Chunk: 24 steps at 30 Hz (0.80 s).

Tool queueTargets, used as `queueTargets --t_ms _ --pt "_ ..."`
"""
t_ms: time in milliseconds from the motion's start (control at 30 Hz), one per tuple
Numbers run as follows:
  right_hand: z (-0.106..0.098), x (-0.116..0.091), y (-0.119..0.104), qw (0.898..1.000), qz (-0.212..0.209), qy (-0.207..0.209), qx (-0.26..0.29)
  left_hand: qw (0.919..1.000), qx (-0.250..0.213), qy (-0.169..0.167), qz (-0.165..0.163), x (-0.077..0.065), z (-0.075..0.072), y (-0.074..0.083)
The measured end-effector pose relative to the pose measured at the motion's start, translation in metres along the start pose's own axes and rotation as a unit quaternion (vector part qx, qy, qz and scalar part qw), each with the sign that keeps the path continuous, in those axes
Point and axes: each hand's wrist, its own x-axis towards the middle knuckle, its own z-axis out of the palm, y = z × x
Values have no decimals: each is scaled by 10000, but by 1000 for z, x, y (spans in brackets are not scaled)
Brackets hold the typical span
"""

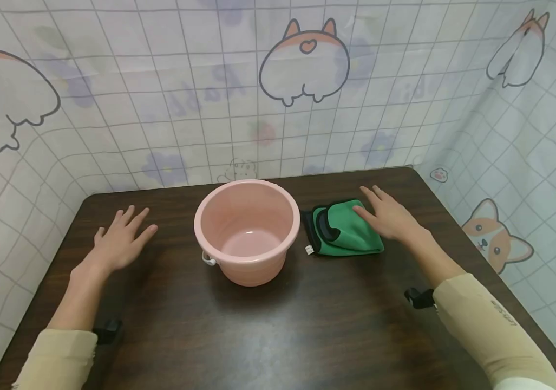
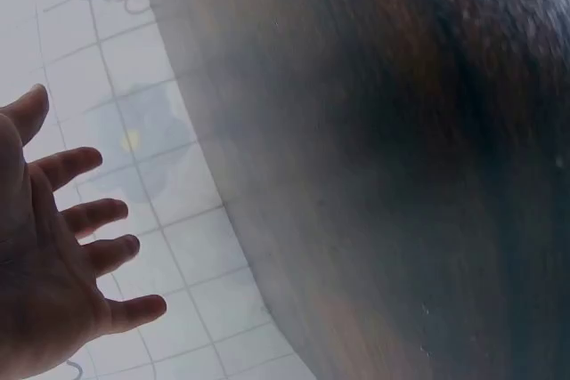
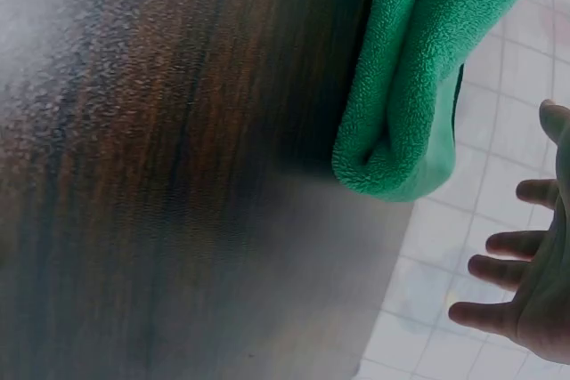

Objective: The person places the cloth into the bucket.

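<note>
A pink bucket point(image 1: 247, 271) stands upright near the middle of the table, its inside bare and a white handle end showing at its left. Right of it lies a folded green cloth point(image 1: 351, 230) with black edging and a small white tag; its fluffy folds show in the right wrist view, where the cloth point(image 3: 401, 113) rests on the table. My right hand point(image 1: 390, 216) hovers over the cloth's right side, fingers spread, holding nothing. Left of the bucket, my left hand point(image 1: 119, 244) hovers above the table with fingers apart, also holding nothing; its palm point(image 2: 44, 264) shows in the left wrist view.
The dark wooden table point(image 1: 258, 346) meets a wall sheet point(image 1: 200, 135) with a grid and corgi print at the back and both sides. Black straps point(image 1: 419, 298) sit at both wrists, by the beige sleeves point(image 1: 492, 325).
</note>
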Motion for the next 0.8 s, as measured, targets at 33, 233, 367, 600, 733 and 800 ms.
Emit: queueTargets --t_ms 33,233,367,600,733,800 --pt "0 0 1 10000 15 -14 28 10000 -11 40 5 0 0 1" --pt "5 -2 7 9998 -2 -8 215 9994 -133 280 128 -1 1 12" --pt "8 -4 9 9996 28 15 271 9983 -264 457 259 -3 2 22" --pt "14 -11 10 9988 147 104 462 9896 -889 869 728 -9 -1 41" --pt "17 -14 13 9982 145 139 563 9826 -1178 1106 916 -13 -3 52" --pt "19 -15 14 9980 146 123 608 9792 -1305 1201 984 -14 -3 58"
